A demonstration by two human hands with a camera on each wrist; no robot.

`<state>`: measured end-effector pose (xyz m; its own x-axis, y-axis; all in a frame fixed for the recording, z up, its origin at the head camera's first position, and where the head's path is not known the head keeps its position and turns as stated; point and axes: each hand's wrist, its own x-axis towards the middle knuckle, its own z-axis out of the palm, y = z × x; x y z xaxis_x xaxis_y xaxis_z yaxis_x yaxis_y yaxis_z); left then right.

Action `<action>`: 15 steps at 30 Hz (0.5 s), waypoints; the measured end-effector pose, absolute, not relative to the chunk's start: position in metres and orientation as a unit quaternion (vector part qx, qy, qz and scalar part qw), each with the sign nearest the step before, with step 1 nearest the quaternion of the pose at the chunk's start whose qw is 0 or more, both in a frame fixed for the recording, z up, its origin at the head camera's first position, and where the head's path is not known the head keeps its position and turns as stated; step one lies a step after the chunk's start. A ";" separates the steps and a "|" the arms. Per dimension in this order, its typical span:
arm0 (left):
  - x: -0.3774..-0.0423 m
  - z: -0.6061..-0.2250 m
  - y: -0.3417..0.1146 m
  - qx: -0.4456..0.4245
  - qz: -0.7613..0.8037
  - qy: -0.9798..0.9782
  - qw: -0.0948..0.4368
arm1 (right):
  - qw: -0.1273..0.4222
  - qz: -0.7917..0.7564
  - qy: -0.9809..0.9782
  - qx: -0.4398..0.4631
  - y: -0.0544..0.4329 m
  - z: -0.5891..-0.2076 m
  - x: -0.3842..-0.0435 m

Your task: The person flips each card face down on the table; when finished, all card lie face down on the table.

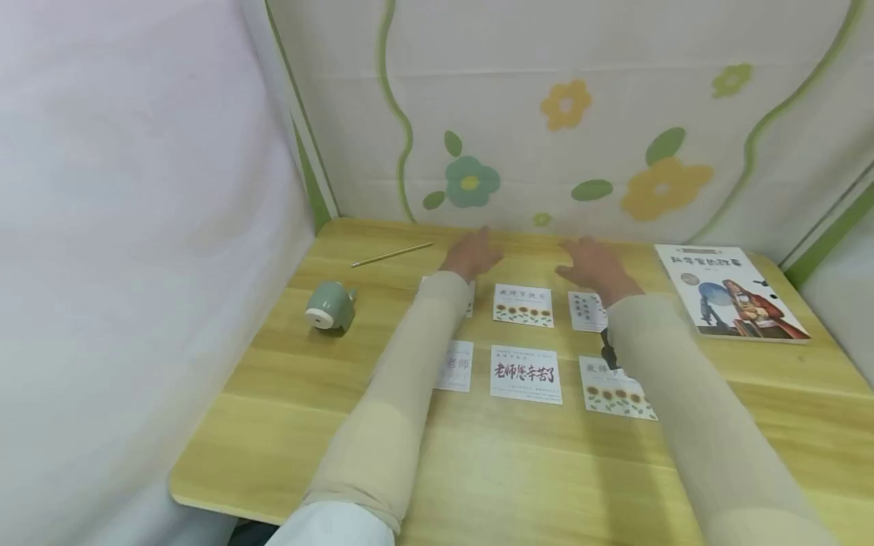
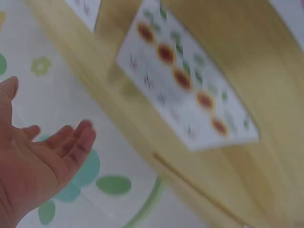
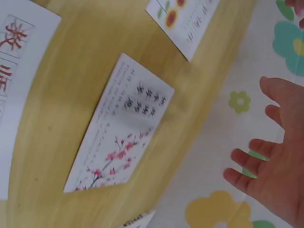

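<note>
My left hand (image 1: 473, 254) hovers over the far part of the table, palm empty and fingers spread. Close by lies a sunflower card (image 1: 523, 305); its row of sunflowers also shows on the card (image 2: 185, 80) in the left wrist view. My right hand (image 1: 595, 267) reaches out beside it, fingers apart, holding nothing. Under the right wrist is a white card (image 1: 586, 312), which the right wrist view shows as a card with pink blossoms (image 3: 121, 128). My left forearm partly covers a card (image 1: 470, 299) at the left of the far row.
A nearer row holds a card with red writing (image 1: 526, 374), another sunflower card (image 1: 614, 388) and a partly covered card (image 1: 456, 366). A green-and-white cup-like object (image 1: 331, 305) and a thin pencil-like stick (image 1: 392, 255) lie left. At right is a book (image 1: 734, 294). A flowered curtain (image 1: 519, 136) hangs behind.
</note>
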<state>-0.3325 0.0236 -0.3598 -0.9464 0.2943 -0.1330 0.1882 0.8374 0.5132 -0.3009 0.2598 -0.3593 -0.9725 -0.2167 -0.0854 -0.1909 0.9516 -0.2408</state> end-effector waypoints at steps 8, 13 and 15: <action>-0.298 -0.385 0.043 0.062 0.397 0.901 0.166 | 0.233 -0.280 0.929 -0.072 0.223 -0.382 -0.277; -0.293 -0.394 0.058 0.044 0.439 0.886 0.145 | 0.242 -0.299 0.922 -0.037 0.219 -0.386 -0.271; -0.292 -0.396 0.061 0.024 0.457 0.877 0.144 | 0.232 -0.309 0.922 -0.025 0.216 -0.388 -0.270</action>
